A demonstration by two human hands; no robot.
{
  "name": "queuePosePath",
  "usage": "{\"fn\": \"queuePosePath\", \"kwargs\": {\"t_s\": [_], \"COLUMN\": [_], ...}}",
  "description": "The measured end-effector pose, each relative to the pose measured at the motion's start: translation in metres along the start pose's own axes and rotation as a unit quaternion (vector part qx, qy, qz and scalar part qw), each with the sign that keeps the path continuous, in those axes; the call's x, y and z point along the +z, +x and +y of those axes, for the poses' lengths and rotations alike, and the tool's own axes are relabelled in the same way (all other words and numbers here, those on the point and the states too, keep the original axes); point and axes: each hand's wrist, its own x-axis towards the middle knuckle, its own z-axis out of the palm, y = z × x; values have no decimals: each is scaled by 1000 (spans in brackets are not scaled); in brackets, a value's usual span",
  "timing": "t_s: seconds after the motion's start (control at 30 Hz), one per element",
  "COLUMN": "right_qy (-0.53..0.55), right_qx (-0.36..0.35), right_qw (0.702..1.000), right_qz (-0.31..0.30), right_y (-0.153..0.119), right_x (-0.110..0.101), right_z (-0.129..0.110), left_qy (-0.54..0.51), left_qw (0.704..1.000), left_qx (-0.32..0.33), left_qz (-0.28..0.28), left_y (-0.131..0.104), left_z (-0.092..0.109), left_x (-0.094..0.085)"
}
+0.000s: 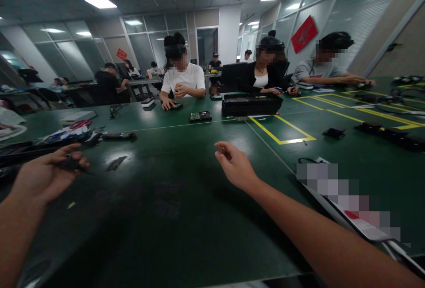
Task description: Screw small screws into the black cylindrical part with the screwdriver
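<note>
My left hand is at the left, above the green table. Its fingers close on a small dark object with a thin tip pointing right; the exact kind is unclear. My right hand hovers over the middle of the table, fingers curled toward the thumb. Whatever may lie in that pinch cannot be made out. Beyond it, a hard drive with a green circuit board lies on the table. A dark pen-like tool with a red end rests beyond my left hand.
Cables and tools are heaped at the left. A long black bin stands across the table. Yellow tape marks the right side, near small black parts. A white board-like item lies beside my right forearm. Several people sit opposite.
</note>
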Motion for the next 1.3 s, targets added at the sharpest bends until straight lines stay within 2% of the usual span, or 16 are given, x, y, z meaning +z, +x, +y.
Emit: {"fn": "queuePosePath", "kwargs": {"t_s": [0.03, 0.1, 0.27, 0.37, 0.47, 0.57, 0.63, 0.7, 0.83, 1.0, 1.3], "right_qy": [3, 9, -2, -10, -7, 28, 77, 122, 120, 100, 68], "right_qx": [0, 11, -7, -18, -23, -41, -44, -42, -35, -17, 5], "right_qw": [1000, 1000, 999, 999, 1000, 998, 994, 989, 991, 994, 996], "right_qz": [-2, -16, -35, -28, -8, 37, 68, 74, 42, 43, 52], "right_y": [0, 0, -2, -4, -6, -8, -9, -10, -11, -10, -7], "right_x": [0, -2, -5, -5, -5, -6, -6, -5, 0, 4, 0], "right_z": [-1, -4, -12, -16, -19, -20, -19, -18, -15, -11, -11], "left_qy": [-26, -55, -34, -11, 70, 201, 270, 306, 303, 279, 230], "left_qw": [999, 995, 978, 960, 930, 885, 869, 864, 865, 869, 892], "left_qx": [-12, -34, -49, 18, 102, 153, 179, 200, 217, 242, 221], "left_qz": [-42, -72, -198, -280, -346, -391, -374, -347, -336, -329, -319], "left_y": [-3, -11, -36, -54, -69, -78, -80, -79, -77, -76, -68], "left_z": [-2, -6, -32, -61, -90, -110, -118, -122, -124, -126, -139], "left_x": [16, 50, 139, 180, 204, 207, 203, 198, 194, 195, 196]}}
